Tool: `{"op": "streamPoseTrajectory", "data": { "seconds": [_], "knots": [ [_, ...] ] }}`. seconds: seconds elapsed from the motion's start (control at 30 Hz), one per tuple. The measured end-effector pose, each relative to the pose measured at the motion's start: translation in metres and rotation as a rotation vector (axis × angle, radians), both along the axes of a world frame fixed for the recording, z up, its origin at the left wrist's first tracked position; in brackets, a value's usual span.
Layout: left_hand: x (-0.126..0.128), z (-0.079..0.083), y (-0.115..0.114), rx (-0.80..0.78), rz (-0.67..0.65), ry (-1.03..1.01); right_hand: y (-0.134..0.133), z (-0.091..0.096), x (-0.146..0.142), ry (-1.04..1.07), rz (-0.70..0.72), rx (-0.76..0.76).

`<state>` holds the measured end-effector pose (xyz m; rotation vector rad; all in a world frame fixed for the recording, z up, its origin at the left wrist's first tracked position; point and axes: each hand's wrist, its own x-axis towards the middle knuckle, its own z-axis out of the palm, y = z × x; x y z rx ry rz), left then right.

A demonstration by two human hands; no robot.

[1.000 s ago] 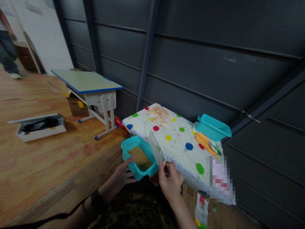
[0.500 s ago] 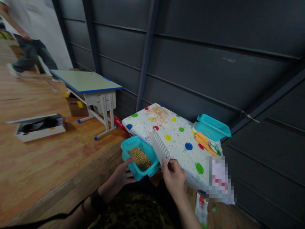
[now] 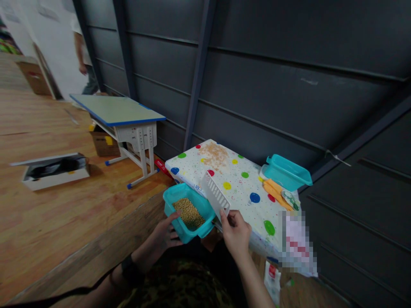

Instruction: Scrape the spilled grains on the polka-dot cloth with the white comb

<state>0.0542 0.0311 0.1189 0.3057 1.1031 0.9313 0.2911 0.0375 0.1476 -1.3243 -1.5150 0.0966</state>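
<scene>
Teal tub (image 3: 196, 231) clasped in left hand (image 3: 165, 234).

Middle of the spotted tabletop (image 3: 239, 192) was pretty open, plenty of room to slide a hand across. The upper end had a grain spill (image 3: 214, 154), and the right end was crowded by a teal lidded box (image 3: 285, 172) with orange strips (image 3: 272, 189) just beside it. The near-left edge was blocked by the teal tub (image 3: 188, 212) and the white slotted board (image 3: 214, 196) tilted up next to it. The dark wall (image 3: 257, 85) closed off the far side.
</scene>
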Motion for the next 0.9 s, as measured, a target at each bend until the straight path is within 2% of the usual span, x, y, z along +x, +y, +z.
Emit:
{"op": "streamPoseTrajectory", "data": {
  "seconds": [0.17,0.27,0.43,0.6,0.73,0.9],
  "knots": [
    [-0.003,-0.009,0.002,0.040,0.015,-0.053,-0.001,-0.005,-0.001,0.013,0.003,0.009],
    [-0.003,-0.011,0.002,0.013,0.012,-0.025,-0.001,-0.007,0.000,0.021,0.029,0.001],
    [-0.004,-0.001,-0.003,0.069,-0.001,-0.029,0.009,-0.003,0.006,0.036,-0.037,0.001],
    [-0.004,0.004,-0.002,0.039,0.006,-0.003,0.030,0.001,0.009,0.003,-0.082,-0.045],
    [-0.004,-0.003,0.003,0.005,0.007,0.025,0.038,-0.002,0.004,-0.024,-0.035,-0.068],
    [-0.007,-0.013,0.003,0.020,-0.005,-0.001,0.040,-0.002,-0.001,-0.022,-0.066,-0.032]
  ]
}}
